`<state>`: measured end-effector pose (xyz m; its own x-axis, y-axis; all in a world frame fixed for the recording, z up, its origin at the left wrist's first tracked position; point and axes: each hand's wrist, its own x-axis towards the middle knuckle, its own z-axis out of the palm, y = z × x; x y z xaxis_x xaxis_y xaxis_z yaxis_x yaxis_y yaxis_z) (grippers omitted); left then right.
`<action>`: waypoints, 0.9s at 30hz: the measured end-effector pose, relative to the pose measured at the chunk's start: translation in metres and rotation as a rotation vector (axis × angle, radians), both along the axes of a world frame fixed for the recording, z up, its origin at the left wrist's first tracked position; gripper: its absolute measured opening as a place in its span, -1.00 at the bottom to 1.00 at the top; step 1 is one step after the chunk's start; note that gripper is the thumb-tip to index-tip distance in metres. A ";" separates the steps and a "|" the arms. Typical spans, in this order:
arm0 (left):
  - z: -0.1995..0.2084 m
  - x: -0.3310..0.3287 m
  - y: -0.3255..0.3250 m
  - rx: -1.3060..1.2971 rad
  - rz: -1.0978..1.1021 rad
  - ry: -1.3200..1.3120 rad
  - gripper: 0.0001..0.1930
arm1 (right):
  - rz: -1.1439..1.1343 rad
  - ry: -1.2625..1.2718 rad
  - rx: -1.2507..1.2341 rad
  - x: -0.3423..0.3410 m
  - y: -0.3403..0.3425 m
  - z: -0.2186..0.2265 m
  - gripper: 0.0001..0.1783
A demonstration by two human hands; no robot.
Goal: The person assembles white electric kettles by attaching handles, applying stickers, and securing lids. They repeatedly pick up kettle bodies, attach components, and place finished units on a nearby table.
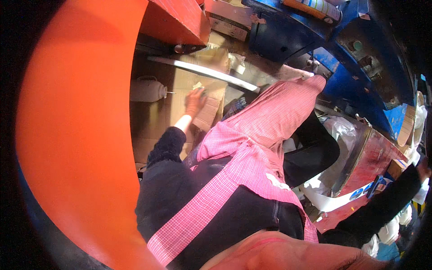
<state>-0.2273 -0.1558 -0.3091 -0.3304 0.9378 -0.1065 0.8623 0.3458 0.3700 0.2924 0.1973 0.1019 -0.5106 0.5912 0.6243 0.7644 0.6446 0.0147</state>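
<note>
My left hand, in what looks like an orange glove, reaches down over a brown cardboard sheet on the left. Its fingers are stretched out toward a small pale yellow scrap, and whether they touch it is too small to make out. A ridged piece of cardboard lies right beside the hand. Far off to the right, my right arm stretches out to the picture's rim. Only part of my right hand shows there, near white plastic and cardboard, with its fingers blurred.
A large orange panel fills the left side. A whitish container with a thin spout lies near the cardboard, under a long white strip. Blue machinery carries a spray can. A red box stands at right.
</note>
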 end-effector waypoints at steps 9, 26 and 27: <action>-0.057 -0.145 -0.037 -0.868 -0.550 0.360 -0.71 | -0.579 0.428 -0.894 -0.001 -0.205 -0.104 -0.65; -0.004 -0.119 -0.008 -0.454 -0.211 0.088 -0.70 | 0.090 0.642 -1.039 -0.128 -0.244 -0.173 -0.63; 0.002 -0.102 0.000 -0.421 -0.224 0.031 -0.70 | 0.133 0.611 -1.029 -0.132 -0.245 -0.176 -0.63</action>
<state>-0.3296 -0.1560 -0.3072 -0.1339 0.8637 -0.4859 0.9413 0.2641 0.2101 0.1599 -0.0478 -0.0737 -0.3897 0.9195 0.0512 0.3922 0.2160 -0.8941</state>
